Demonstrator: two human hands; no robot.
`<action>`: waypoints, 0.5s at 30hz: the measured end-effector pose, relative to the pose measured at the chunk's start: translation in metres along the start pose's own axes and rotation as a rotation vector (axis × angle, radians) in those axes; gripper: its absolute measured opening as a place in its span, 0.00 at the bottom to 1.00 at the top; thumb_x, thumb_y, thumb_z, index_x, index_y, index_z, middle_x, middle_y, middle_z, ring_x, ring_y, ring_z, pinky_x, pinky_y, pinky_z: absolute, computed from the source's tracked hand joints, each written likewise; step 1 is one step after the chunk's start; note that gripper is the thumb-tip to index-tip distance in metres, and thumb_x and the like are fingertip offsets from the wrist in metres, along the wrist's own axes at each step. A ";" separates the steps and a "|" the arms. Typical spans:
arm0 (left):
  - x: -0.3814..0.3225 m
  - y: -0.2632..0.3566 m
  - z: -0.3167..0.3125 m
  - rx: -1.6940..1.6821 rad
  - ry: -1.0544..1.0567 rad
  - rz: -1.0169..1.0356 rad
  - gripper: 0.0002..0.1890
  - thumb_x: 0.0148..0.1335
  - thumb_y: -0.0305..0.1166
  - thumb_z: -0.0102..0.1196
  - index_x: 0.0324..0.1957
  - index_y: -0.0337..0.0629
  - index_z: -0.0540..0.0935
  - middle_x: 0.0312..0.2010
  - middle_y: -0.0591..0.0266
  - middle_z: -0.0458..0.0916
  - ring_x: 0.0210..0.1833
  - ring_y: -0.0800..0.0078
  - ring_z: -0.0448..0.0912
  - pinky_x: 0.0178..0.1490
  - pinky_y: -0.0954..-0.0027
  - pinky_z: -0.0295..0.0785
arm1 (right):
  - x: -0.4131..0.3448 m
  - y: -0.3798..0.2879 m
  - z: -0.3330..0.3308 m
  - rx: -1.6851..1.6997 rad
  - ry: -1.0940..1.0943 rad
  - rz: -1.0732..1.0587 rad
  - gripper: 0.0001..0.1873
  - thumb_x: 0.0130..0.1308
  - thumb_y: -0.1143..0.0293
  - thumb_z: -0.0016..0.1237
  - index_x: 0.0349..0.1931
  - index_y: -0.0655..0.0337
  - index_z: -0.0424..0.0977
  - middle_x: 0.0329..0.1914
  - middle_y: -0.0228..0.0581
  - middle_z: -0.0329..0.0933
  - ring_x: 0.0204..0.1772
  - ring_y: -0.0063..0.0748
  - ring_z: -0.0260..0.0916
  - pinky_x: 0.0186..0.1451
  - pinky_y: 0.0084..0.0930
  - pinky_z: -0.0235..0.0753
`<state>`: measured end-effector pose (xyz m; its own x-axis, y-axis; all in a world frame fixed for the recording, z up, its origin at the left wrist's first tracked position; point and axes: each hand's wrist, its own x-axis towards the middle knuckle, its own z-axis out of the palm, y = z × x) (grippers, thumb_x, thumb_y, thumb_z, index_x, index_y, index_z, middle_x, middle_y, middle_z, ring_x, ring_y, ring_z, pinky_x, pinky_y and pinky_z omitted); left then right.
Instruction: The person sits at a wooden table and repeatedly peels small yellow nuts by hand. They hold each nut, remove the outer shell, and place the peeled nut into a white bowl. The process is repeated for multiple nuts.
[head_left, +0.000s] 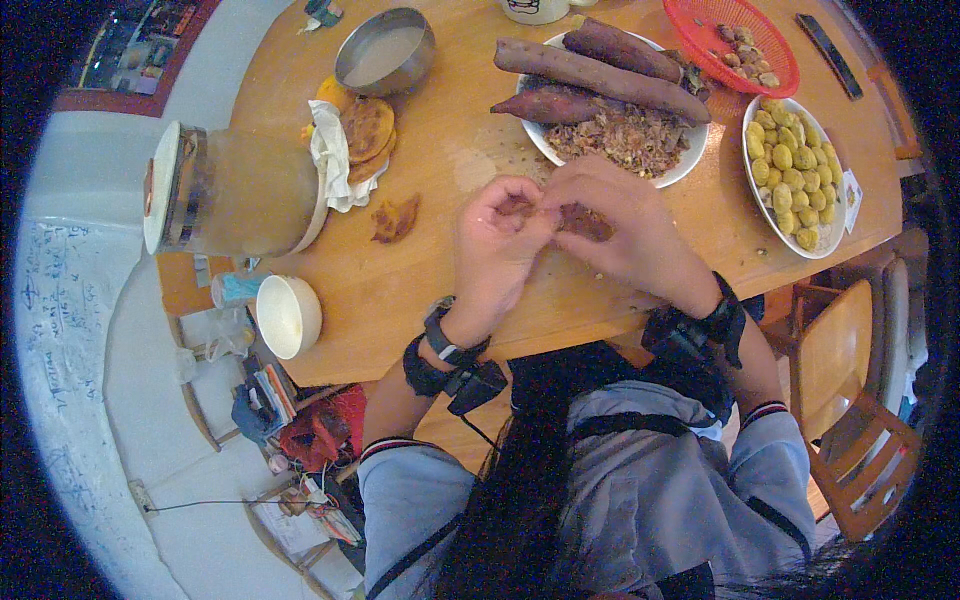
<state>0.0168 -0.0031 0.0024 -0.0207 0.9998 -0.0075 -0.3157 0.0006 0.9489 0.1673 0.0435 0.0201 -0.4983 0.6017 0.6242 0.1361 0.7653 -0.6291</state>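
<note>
My left hand (499, 244) and my right hand (626, 225) meet over the near part of the wooden table (442, 300), fingertips together. Between them is something small that the fingers mostly hide; brownish bits show within each hand's curl, too blurred to name surely. Just beyond stands a white plate (697, 161) with long purple sweet potatoes (600, 79) and a heap of brown shells and peelings (619, 142). To the right, an oval white dish (817, 244) bears many peeled yellow chestnuts (799, 169). A red plastic basket (690, 37) behind it holds several brown-patched chestnuts (742, 56).
Left on the table are a large lidded glass jar (232, 191), a white bowl (289, 316), a metal bowl of pale liquid (386, 52) and round flatbreads (367, 139) on tissue. A torn brown piece (395, 219) lies nearer. A black remote-like object (829, 56) is far right.
</note>
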 end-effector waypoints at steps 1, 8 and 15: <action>0.001 -0.002 0.001 0.006 0.004 -0.040 0.09 0.54 0.18 0.53 0.38 0.33 0.72 0.36 0.61 0.75 0.38 0.78 0.76 0.43 0.79 0.72 | 0.000 0.000 0.001 0.026 -0.004 0.041 0.13 0.45 0.75 0.58 0.33 0.61 0.73 0.31 0.39 0.72 0.33 0.33 0.73 0.35 0.24 0.73; 0.001 0.005 0.007 -0.072 0.041 -0.022 0.08 0.57 0.21 0.53 0.39 0.35 0.72 0.37 0.62 0.76 0.41 0.78 0.75 0.44 0.77 0.73 | -0.003 0.001 0.002 0.191 0.051 0.289 0.14 0.44 0.76 0.59 0.34 0.62 0.74 0.31 0.38 0.71 0.32 0.28 0.71 0.35 0.22 0.72; 0.002 0.017 0.007 -0.241 0.048 -0.146 0.10 0.61 0.23 0.48 0.45 0.35 0.72 0.40 0.59 0.76 0.43 0.75 0.75 0.47 0.73 0.74 | -0.002 0.005 0.001 0.252 0.112 0.319 0.13 0.46 0.73 0.60 0.35 0.61 0.75 0.28 0.35 0.71 0.30 0.26 0.71 0.32 0.19 0.71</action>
<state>0.0184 -0.0013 0.0206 -0.0009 0.9872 -0.1592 -0.5351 0.1340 0.8341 0.1680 0.0457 0.0152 -0.3669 0.8314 0.4172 0.0483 0.4649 -0.8840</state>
